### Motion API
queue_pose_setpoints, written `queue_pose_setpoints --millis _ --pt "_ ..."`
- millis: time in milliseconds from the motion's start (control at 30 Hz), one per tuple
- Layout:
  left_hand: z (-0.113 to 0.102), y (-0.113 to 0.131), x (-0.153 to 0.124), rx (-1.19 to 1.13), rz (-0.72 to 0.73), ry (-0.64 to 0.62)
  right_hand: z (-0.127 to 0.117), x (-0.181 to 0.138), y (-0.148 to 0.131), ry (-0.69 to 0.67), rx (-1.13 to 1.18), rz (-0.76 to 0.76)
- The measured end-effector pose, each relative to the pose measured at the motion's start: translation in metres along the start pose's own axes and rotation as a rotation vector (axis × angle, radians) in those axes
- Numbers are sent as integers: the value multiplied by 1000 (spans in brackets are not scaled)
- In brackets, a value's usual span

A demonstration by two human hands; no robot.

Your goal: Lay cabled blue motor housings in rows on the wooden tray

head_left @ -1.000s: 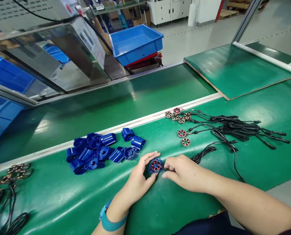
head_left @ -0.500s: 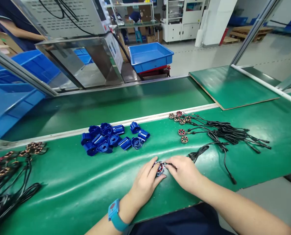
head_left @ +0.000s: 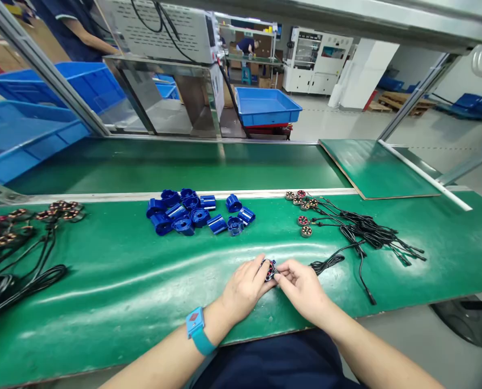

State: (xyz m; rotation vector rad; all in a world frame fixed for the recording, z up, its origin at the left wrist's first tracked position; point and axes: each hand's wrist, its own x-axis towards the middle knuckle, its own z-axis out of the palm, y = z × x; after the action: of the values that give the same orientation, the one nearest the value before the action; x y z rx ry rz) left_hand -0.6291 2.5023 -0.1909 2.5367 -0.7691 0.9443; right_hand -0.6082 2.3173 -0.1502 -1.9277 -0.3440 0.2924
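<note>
My left hand [head_left: 243,289], with a turquoise strap at the wrist, is closed around a small round motor stator [head_left: 270,270] with red windings. A blue rim shows at its edge, apparently a housing like the loose ones, mostly hidden by fingers. From the right, my right hand [head_left: 305,289] pinches the black cable where it meets the stator; the fingertips hide the exact grip. The coiled part of a black cable [head_left: 326,264] lies just beyond my right hand. Farther forward sits a cluster of blue cylindrical housings [head_left: 200,217].
Stators with black cables [head_left: 362,229] lie at right, and another heap of them [head_left: 46,227] at left. A green board [head_left: 379,167] rests on the bench's back right. Blue bins [head_left: 267,105] stand behind and left. A metal frame bar crosses overhead. Other people are in the background.
The camera view has tilted up, showing the overhead bar. My right fingers have curled in closer over the stator's edge at the cable. My left hand keeps its hold.
</note>
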Motion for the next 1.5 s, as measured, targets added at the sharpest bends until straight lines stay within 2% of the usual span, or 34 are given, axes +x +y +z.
queue_pose_setpoints --millis 133,300,467,633,800,1033,1267,1400,1500 --pt "0 0 0 12 27 -4 -6 1 -1 -55 -58 -29" --pt "-1 1 1 -14 3 -30 -13 0 -4 -47 -115 -111" --pt "-4 2 5 -26 -10 -50 -18 5 -2 -129 -182 -158" --pt "-3 2 3 -38 -13 -27 -23 9 3 -100 -266 -262" --pt "-3 2 2 -22 -1 -23 -24 10 2 -137 -323 -321" --pt "-4 3 3 -4 1 -27 -19 10 6 -101 -427 -558" --pt "-5 4 5 -31 -30 -18 -17 4 16 -24 -773 -795" --pt "-3 2 3 -64 -15 -18 -19 6 9 -202 -1027 -833" --pt "-2 1 3 -80 -17 -25 -18 12 -1 -332 -1108 -808"
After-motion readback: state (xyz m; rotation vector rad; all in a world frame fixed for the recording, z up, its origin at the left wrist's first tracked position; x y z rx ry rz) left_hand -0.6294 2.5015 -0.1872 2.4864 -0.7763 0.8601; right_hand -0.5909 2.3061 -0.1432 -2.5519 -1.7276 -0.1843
